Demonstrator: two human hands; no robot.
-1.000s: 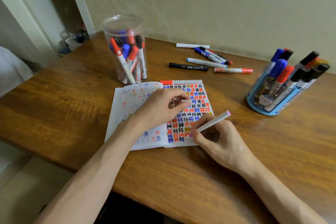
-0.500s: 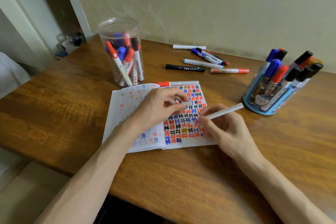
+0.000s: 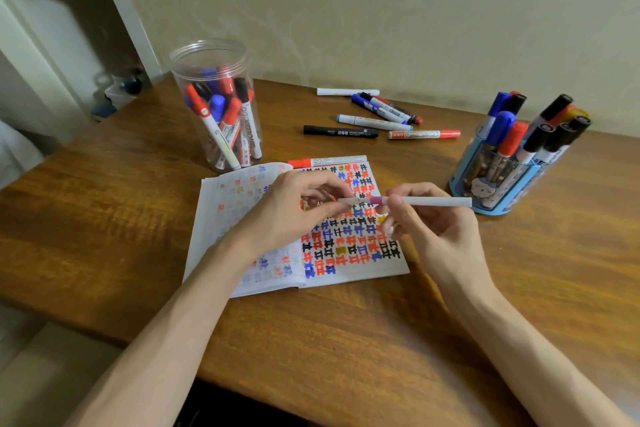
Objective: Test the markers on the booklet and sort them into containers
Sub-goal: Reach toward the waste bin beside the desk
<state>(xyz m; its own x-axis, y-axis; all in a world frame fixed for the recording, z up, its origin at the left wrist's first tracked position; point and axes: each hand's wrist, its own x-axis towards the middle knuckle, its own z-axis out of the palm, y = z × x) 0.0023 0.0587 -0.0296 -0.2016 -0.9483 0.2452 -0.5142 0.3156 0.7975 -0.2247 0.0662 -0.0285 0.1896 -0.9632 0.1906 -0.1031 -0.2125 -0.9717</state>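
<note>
An open booklet [image 3: 349,253] covered in coloured marks lies on the wooden table. Above it my right hand [image 3: 429,229] pinches a thin white marker [image 3: 433,201] with a pink band, held level and pointing left. My left hand [image 3: 291,211] pinches the marker's white cap [image 3: 348,200] right at the marker's tip. A clear plastic jar [image 3: 216,104] of markers stands at the back left. A blue holder [image 3: 498,180] with several markers stands at the right. Several loose markers [image 3: 377,121] lie at the back, and a red-capped one [image 3: 325,161] lies along the booklet's top edge.
The table's front edge [image 3: 242,357] runs close to my forearms. A white shelf unit [image 3: 69,28] stands beyond the table's left end. A pale wall [image 3: 381,10] closes off the back.
My right hand lifted the marker off the page and turned it level, tip towards my left hand. My left hand rose from the booklet and brought the cap to the tip.
</note>
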